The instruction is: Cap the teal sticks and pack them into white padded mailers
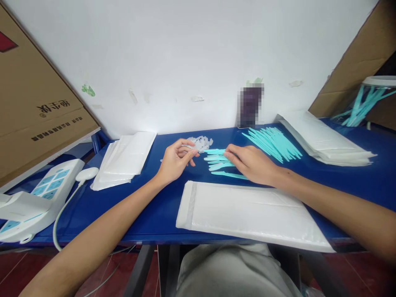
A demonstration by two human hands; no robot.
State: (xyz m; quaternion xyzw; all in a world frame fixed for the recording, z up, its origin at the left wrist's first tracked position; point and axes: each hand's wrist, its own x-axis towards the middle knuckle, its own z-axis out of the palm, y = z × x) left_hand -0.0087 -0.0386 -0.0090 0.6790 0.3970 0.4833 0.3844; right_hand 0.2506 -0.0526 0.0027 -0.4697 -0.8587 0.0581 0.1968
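My right hand (249,163) pinches a slim turquoise eyebrow razor (215,152) by one end, its other end pointing left. Close to that tip, my left hand (177,159) has its thumb and forefinger together; whatever is between them is too small to make out. Several more turquoise razors (221,166) lie under and beside my right hand. Just behind my left hand is a heap of small translucent plastic pieces (202,143). A larger pile of turquoise razors (275,143) spreads out to the right, beyond my right hand.
A white padded mailer (247,212) lies along the blue table's (161,194) front edge. White mailers (126,159) are stacked left, more mailers (328,140) right. A power strip (46,196) with a white cable sits far left. A clear tub (361,103) holds turquoise sticks. Cardboard flanks both sides.
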